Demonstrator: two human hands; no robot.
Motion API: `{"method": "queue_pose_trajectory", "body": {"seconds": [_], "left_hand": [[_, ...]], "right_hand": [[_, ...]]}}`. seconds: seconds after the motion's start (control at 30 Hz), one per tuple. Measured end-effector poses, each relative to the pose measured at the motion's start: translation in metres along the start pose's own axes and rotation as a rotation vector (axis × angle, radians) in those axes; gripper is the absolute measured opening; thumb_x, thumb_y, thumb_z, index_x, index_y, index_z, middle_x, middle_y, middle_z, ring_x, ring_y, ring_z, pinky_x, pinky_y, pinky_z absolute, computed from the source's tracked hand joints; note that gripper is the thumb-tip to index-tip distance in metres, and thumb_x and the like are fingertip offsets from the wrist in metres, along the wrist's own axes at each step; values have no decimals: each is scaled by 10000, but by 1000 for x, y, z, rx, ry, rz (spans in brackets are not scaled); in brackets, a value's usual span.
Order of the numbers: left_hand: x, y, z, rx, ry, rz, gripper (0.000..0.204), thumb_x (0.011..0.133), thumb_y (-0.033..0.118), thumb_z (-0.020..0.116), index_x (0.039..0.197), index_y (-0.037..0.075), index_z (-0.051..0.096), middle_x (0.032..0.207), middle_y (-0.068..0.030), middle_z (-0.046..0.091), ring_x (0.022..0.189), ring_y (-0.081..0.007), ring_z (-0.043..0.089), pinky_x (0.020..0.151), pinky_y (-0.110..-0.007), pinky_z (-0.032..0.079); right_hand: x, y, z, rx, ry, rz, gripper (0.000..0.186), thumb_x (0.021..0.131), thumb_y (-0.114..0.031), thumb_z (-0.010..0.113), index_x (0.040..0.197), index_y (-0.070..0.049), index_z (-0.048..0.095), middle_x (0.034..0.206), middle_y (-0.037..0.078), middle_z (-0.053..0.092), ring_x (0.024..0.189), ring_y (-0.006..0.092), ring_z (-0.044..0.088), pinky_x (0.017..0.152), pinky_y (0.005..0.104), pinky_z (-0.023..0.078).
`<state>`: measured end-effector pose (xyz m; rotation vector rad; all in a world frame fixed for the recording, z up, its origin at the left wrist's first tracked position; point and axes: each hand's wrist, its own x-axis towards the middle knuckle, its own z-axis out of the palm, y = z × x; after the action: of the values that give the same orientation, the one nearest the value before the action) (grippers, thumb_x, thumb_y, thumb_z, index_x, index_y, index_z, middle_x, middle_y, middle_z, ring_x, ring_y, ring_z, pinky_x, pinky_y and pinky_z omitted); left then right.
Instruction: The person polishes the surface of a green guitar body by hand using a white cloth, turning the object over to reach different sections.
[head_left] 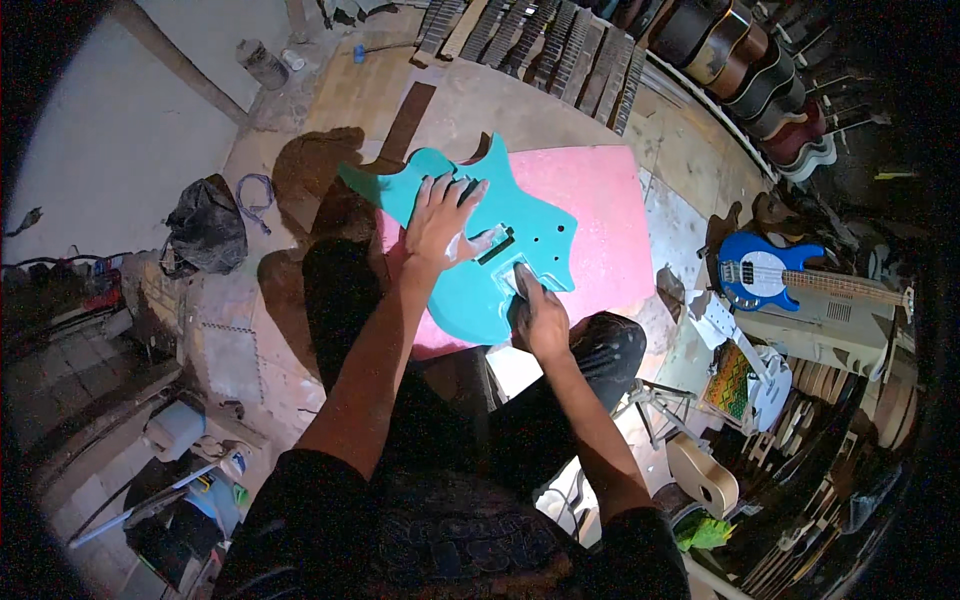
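A teal electric guitar body (465,305) with cut-out cavities and small holes lies across a pink board (605,200) in front of me. My left hand (440,220) rests on its upper middle, fingers spread, with pale smears on the thumb side. Lower down and to the right, my right hand (545,320) is closed at the body's edge, one finger pressed along the surface. Something dark shows under its fingers, too shadowed to name. Whitish residue marks the teal surface beside that finger.
Several fretted necks (550,45) lie in a row at the far side. Guitar bodies (740,60) hang at the upper right. A blue bass guitar (760,272) lies on the right, above stacked wood pieces. A black bag (207,222) sits to the left.
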<state>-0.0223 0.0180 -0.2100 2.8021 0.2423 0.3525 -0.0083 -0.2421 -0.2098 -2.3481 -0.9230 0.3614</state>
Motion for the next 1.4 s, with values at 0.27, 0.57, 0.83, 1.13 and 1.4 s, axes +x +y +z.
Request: {"method": "queue_pose_trajectory", "body": {"seconds": [0.27, 0.57, 0.83, 1.13, 1.4], "left_hand": [[-1, -2, -1, -1, 3, -10, 810, 787, 541, 732, 1459, 155, 495, 1350, -140, 543, 1341, -331, 430, 1181, -564, 252], [-1, -2, 1, 5, -7, -22, 816, 793, 557, 722, 1465, 158, 489, 1359, -146, 541, 1345, -342, 426, 1182, -564, 253], [-2, -5, -1, -14, 3, -21, 824, 785, 548, 728, 1470, 159, 484, 1361, -138, 541, 1345, -339, 426, 1175, -566, 258], [0, -5, -3, -6, 6, -31, 800, 796, 550, 721, 1455, 155, 500, 1358, -139, 547, 1348, -340, 430, 1177, -561, 257], [-2, -6, -1, -17, 44, -15, 787, 787, 549, 730, 1434, 150, 524, 1334, -140, 565, 1336, -342, 442, 1176, -557, 265]], "right_hand": [[-4, 6, 1, -41, -1, 3, 674, 787, 63, 571, 1437, -104, 513, 1169, 225, 680, 886, 434, 645, 811, 487, 529], [4, 4, -1, -80, -61, 22, 718, 781, 66, 585, 1464, -130, 481, 1231, 215, 656, 904, 435, 632, 832, 478, 526], [2, 6, -7, 10, 10, -96, 689, 798, 32, 581, 1459, -142, 489, 1207, 240, 654, 950, 445, 633, 843, 504, 517], [-5, 11, 0, 25, 37, -91, 679, 802, 34, 557, 1454, -147, 496, 1115, 241, 687, 934, 464, 641, 826, 514, 521], [-19, 0, -5, -64, -104, 65, 706, 784, 46, 556, 1458, -155, 494, 1089, 242, 688, 873, 446, 644, 797, 512, 524]]}}
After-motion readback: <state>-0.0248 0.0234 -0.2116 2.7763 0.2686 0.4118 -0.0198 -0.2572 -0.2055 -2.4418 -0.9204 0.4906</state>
